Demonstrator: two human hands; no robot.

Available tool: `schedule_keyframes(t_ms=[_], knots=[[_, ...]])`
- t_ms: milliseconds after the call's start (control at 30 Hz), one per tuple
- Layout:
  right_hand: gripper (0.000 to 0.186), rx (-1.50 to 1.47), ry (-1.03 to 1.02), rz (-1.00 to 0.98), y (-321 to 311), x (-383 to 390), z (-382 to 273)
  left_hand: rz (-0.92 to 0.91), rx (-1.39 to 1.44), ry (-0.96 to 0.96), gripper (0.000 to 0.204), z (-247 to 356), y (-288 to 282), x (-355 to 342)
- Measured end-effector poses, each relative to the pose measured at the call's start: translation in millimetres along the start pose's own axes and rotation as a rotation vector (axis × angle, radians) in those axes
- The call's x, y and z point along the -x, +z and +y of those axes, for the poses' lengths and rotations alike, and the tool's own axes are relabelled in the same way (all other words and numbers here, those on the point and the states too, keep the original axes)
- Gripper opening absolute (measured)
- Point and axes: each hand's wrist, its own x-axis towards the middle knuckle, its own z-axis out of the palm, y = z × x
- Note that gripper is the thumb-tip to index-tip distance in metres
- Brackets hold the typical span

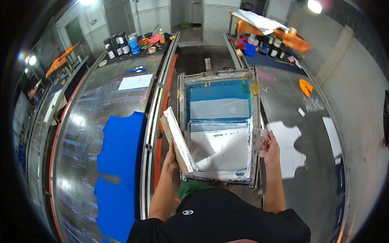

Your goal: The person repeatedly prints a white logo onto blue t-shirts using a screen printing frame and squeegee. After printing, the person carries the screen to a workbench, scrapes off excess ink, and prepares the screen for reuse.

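Observation:
My left hand (172, 156) grips a long squeegee (177, 139), its wooden side and white-coated blade slanting over the left edge of a screen frame (254, 105). The frame's mesh has a blue upper band (216, 90) and thick white paste (221, 149) across its lower half. My right hand (270, 146) has its fingers curled on a small pale plate (263, 150) at the frame's right side; whether it also holds the frame is unclear. Blue fabric pieces (119, 154) lie on the left table, a white cut piece (285, 158) on the right one.
Long metal tables (77, 141) flank me, with a rail (160, 105) along the left one. Paint containers (133, 43) stand at both far ends. A rack with white sheets (259, 20) is at back right. Orange cloth (304, 87) and paper lie on the right table.

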Motion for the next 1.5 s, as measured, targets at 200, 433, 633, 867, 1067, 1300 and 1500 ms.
schedule_keyframes(t_ms=[200, 433, 633, 867, 1067, 1300, 1500], knots=[[0.026, 0.042, 0.035, -0.001, 83, -211, 12, 0.061, 0.068, 0.037, 0.078, 94, 24, -173], [0.026, 0.023, -0.076, 0.016, 197, -404, -5, 0.04, -0.027, 0.034, 0.078, 258, 87, -385], [0.032, -0.008, -0.158, 0.154, 256, -533, 0, 0.016, -0.077, -0.077, 0.08, 346, 119, -556], [0.029, -0.039, -0.14, 0.107, 307, -785, 6, -0.017, -0.118, -0.044, 0.089, 436, 171, -804], [0.031, -0.067, -0.135, 0.036, 385, -1021, -37, 0.069, -0.1, 0.014, 0.09, 547, 242, -967], [0.029, 0.038, -0.038, 0.006, 458, -1211, -37, 0.03, 0.072, -0.041, 0.086, 587, 238, -1142], [0.027, -0.046, 0.029, -0.042, 520, -1405, -14, 0.043, 0.1, -0.029, 0.078, 682, 260, -1342]])
